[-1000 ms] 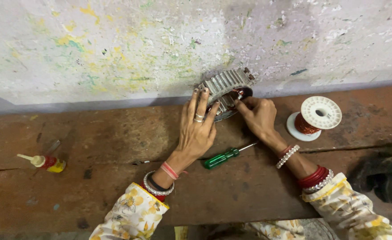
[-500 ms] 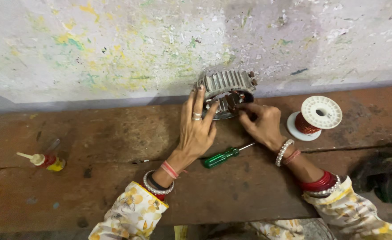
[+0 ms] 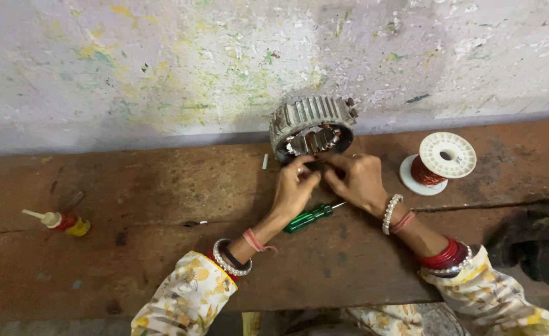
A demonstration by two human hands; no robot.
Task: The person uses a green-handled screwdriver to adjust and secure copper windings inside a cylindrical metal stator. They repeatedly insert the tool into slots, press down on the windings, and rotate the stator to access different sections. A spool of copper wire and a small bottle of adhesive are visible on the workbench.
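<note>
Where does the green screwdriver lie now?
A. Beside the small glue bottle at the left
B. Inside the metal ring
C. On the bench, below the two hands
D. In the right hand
C. The screwdriver lies flat on the bench, just below the left hand and the right hand; neither hand holds it, as both are busy at the lower edge of the ring.

floral cream sleeves (image 3: 184, 302), red and white bangles (image 3: 449, 256), finger ring (image 3: 299, 170)
</note>
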